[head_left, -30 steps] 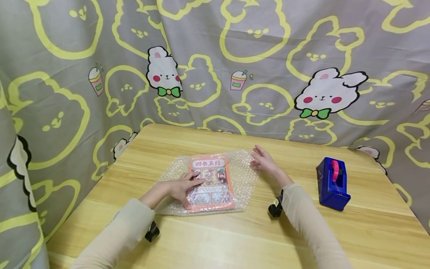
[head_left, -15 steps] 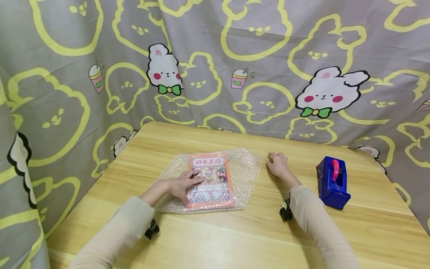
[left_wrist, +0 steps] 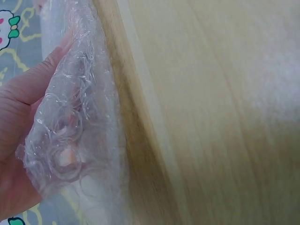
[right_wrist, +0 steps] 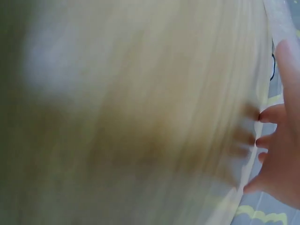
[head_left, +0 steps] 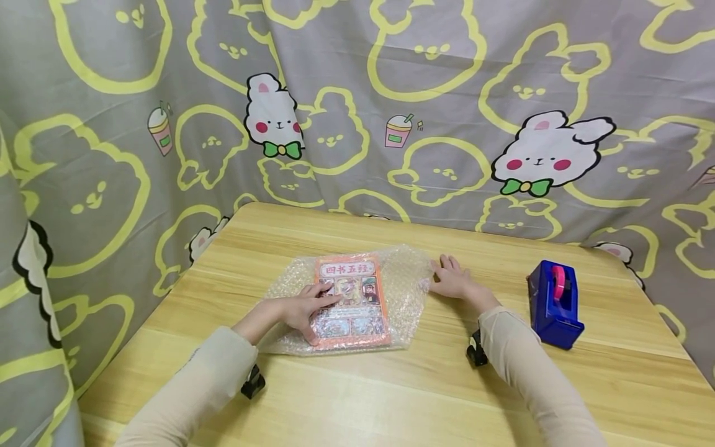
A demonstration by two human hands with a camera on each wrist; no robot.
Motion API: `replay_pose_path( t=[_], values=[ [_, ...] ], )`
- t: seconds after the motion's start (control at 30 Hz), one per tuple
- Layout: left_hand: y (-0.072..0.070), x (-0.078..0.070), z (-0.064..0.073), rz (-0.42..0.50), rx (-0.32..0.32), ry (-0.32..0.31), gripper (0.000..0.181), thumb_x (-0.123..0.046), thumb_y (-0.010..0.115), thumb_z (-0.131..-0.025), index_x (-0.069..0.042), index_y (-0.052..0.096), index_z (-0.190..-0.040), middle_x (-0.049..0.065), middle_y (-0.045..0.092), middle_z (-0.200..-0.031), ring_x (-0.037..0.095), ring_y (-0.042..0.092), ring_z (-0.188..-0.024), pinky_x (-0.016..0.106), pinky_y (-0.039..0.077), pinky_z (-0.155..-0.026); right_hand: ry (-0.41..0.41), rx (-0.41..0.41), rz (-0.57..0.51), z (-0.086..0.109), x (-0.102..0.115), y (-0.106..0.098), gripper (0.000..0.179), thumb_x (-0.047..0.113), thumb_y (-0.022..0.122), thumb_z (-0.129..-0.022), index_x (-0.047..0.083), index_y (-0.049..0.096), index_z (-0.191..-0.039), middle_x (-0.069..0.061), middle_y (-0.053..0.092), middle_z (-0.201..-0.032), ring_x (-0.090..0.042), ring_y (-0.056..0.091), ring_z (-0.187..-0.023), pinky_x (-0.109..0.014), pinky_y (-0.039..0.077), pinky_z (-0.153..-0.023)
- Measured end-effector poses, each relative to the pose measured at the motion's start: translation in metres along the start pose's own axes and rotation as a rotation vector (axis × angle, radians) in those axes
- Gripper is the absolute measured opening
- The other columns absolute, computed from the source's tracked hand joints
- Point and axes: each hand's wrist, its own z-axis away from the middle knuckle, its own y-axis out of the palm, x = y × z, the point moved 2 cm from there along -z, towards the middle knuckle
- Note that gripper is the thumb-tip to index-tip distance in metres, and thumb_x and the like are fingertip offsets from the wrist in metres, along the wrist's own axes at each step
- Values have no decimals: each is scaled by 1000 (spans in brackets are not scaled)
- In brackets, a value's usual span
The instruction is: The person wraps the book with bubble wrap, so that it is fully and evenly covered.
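A book (head_left: pixel 352 313) with an orange-edged, illustrated cover lies on a sheet of bubble wrap (head_left: pixel 406 298), or inside it; I cannot tell which. My left hand (head_left: pixel 301 310) rests on the book's left side with fingers spread over the cover. In the left wrist view, a crinkled fold of bubble wrap (left_wrist: pixel 75 126) hides part of that hand. My right hand (head_left: pixel 454 279) is at the right edge of the wrap, palm down with fingers extended. Its fingertips meet the tabletop in the right wrist view, and its thumb (right_wrist: pixel 287 61) reaches to the wrap.
A blue tape dispenser (head_left: pixel 555 323) with a pink roll (head_left: pixel 557 282) stands at the right of the wooden table (head_left: pixel 346 403). Behind the table and along its left side hangs a grey curtain (head_left: pixel 346 56) with cartoon prints.
My right hand left the wrap's upper right edge, shifted right onto the table, then came back left to the wrap's edge. The left hand and the book stayed in place.
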Motion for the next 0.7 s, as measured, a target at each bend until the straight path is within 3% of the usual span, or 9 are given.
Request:
replay_pose_path(
  t=[0.13, 0.27, 0.47, 0.7],
  values=[
    [0, 0, 0, -4, 1, 4, 98, -25, 78, -69, -19, 19, -147, 16, -5, -152, 38, -1, -136, 59, 14, -106, -28, 36, -4, 0, 9, -2, 84, 59, 34, -90, -8, 22, -140, -30, 6, -147, -45, -3, -135, -71, -2, -98],
    [0, 0, 0, -2, 3, 12, 98, -26, 78, -69, -19, 18, -147, 16, -5, -152, 38, -1, -136, 59, 14, -106, -62, 40, 3, -1, 18, -5, 79, 58, 30, -91, -2, 23, -142, -26, 8, -149, -42, -2, -136, -68, -3, -100],
    [-1, 1, 1, 1, 2, -3, 99, -26, 78, -68, -20, 17, -147, 16, -6, -152, 39, -2, -136, 61, 13, -105, -231, -17, 3, -9, 37, -6, 81, 51, 41, -91, -1, 11, -144, -26, 4, -149, -42, 5, -136, -63, 4, -105],
    [-1, -1, 1, 3, -4, 4, 98, -26, 78, -68, -18, 19, -147, 17, -4, -151, 39, 0, -136, 60, 13, -106, -377, -23, 81, -21, 62, -1, 93, 70, 35, -83, 12, 0, -147, -17, -11, -151, -39, 1, -137, -62, 8, -105]
  ],
)
